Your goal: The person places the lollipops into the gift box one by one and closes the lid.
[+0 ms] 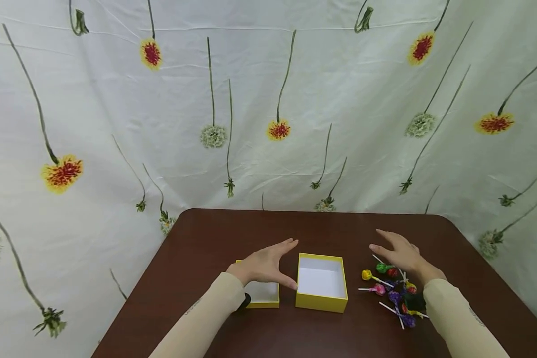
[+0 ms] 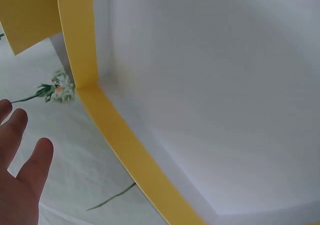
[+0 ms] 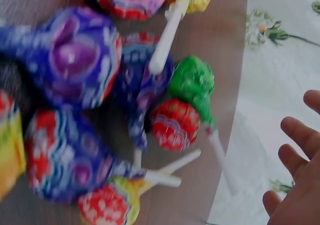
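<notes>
My left hand hovers with fingers and thumb spread, over a shallow yellow-edged tray or lid and just left of an open yellow box with a white inside. It holds nothing; whether the thumb touches the box rim cannot be told. On the right, my right hand is held over a loose heap of wrapped lollipops, fingers extended and nothing gripped. In the right wrist view the heap shows a purple lollipop, a green lollipop and a red lollipop. My right forearm hides part of the heap.
Everything lies on a dark brown table with rounded far corners. Behind and beside it hangs a pale cloth printed with flowers. A dark wrist-worn object sits under my left wrist, close to the tray.
</notes>
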### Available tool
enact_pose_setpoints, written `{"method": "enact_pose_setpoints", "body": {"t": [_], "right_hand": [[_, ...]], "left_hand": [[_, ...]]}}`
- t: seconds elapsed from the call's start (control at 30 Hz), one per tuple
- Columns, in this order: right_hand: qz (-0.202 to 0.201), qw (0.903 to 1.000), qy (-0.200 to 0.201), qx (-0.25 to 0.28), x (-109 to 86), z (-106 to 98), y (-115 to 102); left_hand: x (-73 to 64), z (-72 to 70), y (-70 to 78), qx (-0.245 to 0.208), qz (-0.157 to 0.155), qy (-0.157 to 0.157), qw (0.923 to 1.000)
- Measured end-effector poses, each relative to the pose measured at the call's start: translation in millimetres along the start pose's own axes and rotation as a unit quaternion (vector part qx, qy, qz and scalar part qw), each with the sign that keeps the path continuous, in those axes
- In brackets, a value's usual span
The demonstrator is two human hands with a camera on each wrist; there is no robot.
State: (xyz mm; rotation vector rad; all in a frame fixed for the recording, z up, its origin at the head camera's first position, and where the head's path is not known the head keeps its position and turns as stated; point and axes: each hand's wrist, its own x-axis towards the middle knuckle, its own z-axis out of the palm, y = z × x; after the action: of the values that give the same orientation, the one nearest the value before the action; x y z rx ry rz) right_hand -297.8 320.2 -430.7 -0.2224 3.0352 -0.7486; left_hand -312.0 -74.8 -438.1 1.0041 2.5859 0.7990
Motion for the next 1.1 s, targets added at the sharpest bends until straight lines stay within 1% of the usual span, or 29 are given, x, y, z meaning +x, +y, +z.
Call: {"method": "enact_pose_setpoints", "body": {"t": [0.17,0.3,0.43,0.6,0.73,0.9,1.1], "right_hand": [[-0.004,0.9998,0.018,0.013,-1.6,4,-7],[-0.005,0.9995,0.014,0.029,-2.8,6,-17],[-0.018,0.9990,0.011,0.038,-3.9,8,-24],[-0.017,0.9985,-0.013,0.050,-6.8,12,-27],[-0.012,0.9986,-0.027,0.043,-8.8,19,-25],[-0.014,0.9991,-0.033,0.020,-10.7,25,-21],[-0.035,0.9990,-0.029,0.000,-10.5,35,-17]], "left_hand": [[3.1,7.4,2.0,-0.009,0.006,-0.006,0.9999],[4.3,12.4,1.8,-0.020,0.011,-0.008,0.9997],[6.0,16.7,0.7,-0.018,0.017,-0.002,0.9997],[7.9,21.0,1.3,-0.017,0.012,-0.009,0.9997],[7.3,23.1,2.0,-0.023,-0.003,-0.023,0.9995],[6.7,23.1,2.5,-0.042,-0.014,-0.027,0.9987],[6.1,24.9,3.3,-0.062,-0.026,-0.028,0.9973]]}}
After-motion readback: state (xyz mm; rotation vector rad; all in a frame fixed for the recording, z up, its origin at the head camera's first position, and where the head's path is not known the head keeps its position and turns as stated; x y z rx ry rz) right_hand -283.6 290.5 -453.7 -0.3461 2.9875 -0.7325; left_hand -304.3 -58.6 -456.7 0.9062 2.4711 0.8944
